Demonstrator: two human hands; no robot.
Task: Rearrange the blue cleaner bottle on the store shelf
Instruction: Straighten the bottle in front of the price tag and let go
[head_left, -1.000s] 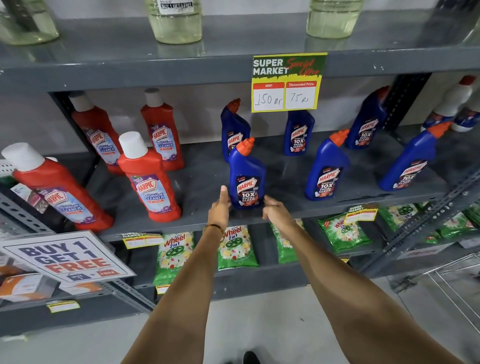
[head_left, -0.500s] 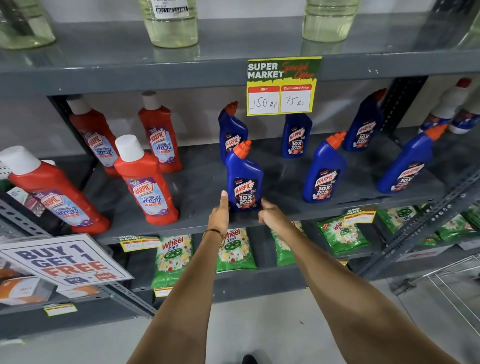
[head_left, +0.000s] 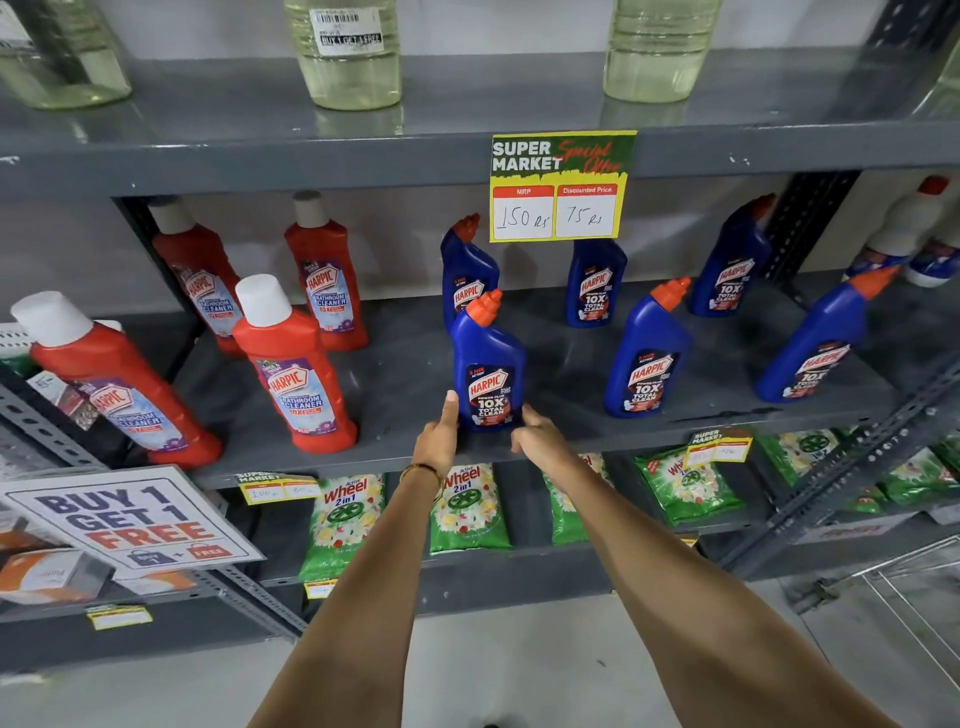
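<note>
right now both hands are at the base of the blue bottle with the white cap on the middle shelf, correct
No: the head view shows the blue bottle between the left hand and right hand has an orange cap, not white. Both hands are at its base, on the middle shelf.

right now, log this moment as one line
left grip: thumb against blue cleaner bottle | right grip: thumb against its other side | bottle: upright on shelf front

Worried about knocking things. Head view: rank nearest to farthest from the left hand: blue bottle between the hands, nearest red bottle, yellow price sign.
1. blue bottle, touching the left hand.
2. red bottle, leftward, same shelf.
3. yellow price sign, hanging above right.
</note>
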